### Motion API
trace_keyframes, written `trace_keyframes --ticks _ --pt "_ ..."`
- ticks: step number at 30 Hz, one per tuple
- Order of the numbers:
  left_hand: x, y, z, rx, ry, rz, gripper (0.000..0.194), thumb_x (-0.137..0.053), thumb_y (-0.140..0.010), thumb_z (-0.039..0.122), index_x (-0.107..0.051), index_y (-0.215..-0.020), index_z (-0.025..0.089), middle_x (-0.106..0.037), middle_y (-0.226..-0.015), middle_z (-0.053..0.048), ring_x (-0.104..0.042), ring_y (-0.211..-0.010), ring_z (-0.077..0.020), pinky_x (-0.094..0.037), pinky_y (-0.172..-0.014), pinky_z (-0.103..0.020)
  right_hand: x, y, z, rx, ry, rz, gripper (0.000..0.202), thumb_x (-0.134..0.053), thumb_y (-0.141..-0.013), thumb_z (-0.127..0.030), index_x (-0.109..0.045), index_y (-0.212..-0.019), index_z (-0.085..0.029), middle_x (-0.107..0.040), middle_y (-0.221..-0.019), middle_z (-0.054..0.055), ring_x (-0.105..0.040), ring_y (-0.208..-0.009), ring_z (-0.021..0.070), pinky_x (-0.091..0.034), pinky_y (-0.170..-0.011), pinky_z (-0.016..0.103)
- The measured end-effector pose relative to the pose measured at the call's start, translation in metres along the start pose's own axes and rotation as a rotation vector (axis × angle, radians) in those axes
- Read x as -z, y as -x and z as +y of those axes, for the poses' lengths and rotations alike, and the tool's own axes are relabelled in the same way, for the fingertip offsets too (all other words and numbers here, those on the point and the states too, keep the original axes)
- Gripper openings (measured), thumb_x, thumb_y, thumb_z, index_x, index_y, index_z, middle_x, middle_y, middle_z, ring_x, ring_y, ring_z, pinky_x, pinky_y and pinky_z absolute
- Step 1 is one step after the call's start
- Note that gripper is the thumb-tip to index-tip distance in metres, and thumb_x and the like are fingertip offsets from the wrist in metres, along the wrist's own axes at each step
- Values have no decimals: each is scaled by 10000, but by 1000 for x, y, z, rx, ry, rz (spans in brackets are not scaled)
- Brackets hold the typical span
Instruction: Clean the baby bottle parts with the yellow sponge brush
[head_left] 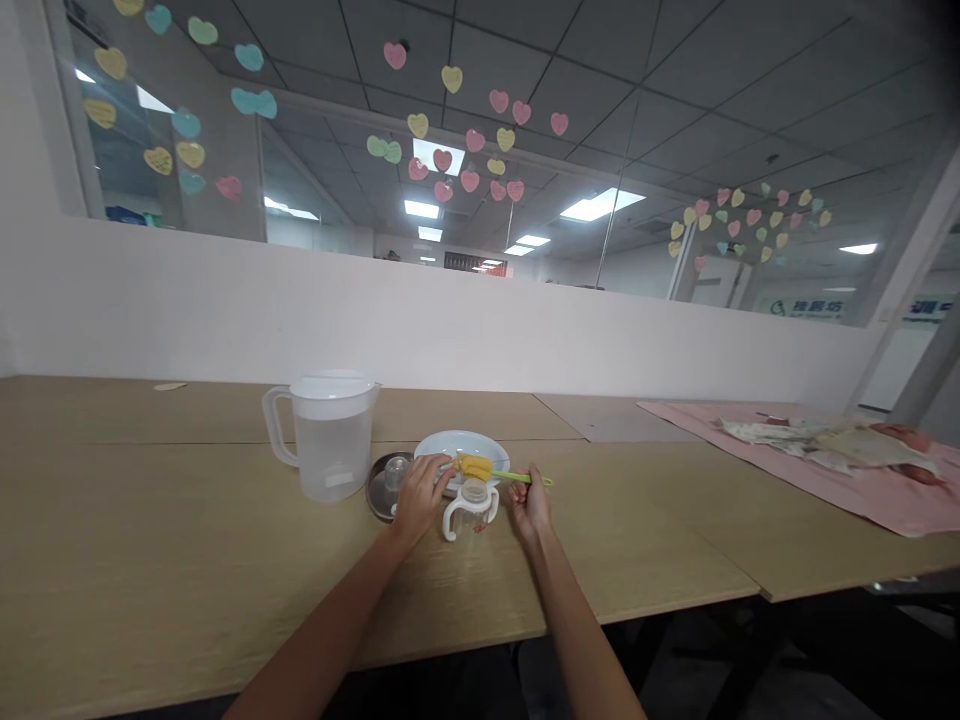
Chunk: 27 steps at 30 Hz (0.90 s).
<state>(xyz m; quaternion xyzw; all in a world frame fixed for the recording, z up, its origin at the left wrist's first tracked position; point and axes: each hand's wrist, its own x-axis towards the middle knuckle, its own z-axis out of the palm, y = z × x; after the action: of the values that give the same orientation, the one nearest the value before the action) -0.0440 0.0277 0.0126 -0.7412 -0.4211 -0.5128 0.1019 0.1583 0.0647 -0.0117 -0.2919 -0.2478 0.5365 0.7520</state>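
My right hand [531, 500] is closed on the green handle of a brush [475, 466] with a yellow sponge head. The brush lies level over a white bowl [459, 440], its head pointing left. My left hand [421, 494] is closed near the tip of the sponge, around something small and clear that I cannot make out. Just in front of the bowl, a clear bottle with two white handles [471, 510] stands upright and uncapped between my hands. Left of my left hand, a round metal tray [379, 504] holds a clear cup-like piece [396, 472].
A lidded clear pitcher [333, 440] stands left of the tray. At the far right, a pink cloth [847, 490] bears a doll in light clothing [870, 445]. A white wall with a window rises behind the wooden table [225, 560].
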Motion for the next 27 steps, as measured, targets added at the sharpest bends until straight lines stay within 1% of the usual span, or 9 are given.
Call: trace_keyframes --ticks 4,10,13,16,21,24,27 --pt "1 0 1 -30 9 -8 255 -426 -994 341 -627 -1089 218 -697 -1072 -72 -626 -1047 -218 -479 -964 -384 0 1 1 18 0 -20 500 -611 -827 -601 -338 -634 -229 -248 -415 -139 -220 -348 39 -218 -356 170" --pt "0 -1 3 -77 37 -1 285 -409 -1002 351 -620 -1128 205 -693 -1100 -91 -622 -1062 -222 -482 -972 -397 -2 3 1 43 -25 0 508 -613 -831 -599 -326 -629 -231 -227 -418 -144 -193 -350 38 -191 -346 166" --pt "0 -2 3 -75 46 -22 273 -427 -997 339 -625 -1131 207 -692 -1113 -92 -620 -1072 -222 -483 -975 -399 -2 3 1 69 6 -5 509 -605 -832 -611 -332 -631 -232 -218 -418 -146 -183 -346 40 -190 -342 170" --pt "0 -3 2 -53 46 -48 263 -446 -989 329 -631 -1139 218 -688 -1131 -87 -617 -1088 -223 -484 -979 -401 -2 4 1 80 -7 31 494 -611 -829 -596 -354 -623 -228 -223 -408 -145 -179 -348 40 -194 -343 172" --pt "0 -2 1 -51 37 -96 299 -421 -999 340 -619 -1190 222 -672 -1176 -83 -602 -1119 -220 -475 -1007 -403 -4 6 0 118 18 51 489 -613 -810 -613 -379 -626 -226 -250 -411 -137 -199 -349 45 -205 -345 183" --pt "0 -1 0 -79 27 -96 315 -415 -1003 333 -608 -1226 220 -666 -1187 -86 -600 -1123 -218 -476 -1013 -403 -5 7 -2 126 34 59 507 -598 -807 -641 -365 -622 -230 -245 -407 -137 -199 -346 45 -205 -346 186" --pt "0 -2 -2 -141 24 -72 329 -401 -1010 317 -600 -1249 209 -664 -1180 -94 -605 -1107 -213 -493 -996 -397 -7 10 -5 132 44 40 520 -601 -786 -673 -389 -628 -226 -249 -399 -138 -205 -340 44 -207 -347 188"
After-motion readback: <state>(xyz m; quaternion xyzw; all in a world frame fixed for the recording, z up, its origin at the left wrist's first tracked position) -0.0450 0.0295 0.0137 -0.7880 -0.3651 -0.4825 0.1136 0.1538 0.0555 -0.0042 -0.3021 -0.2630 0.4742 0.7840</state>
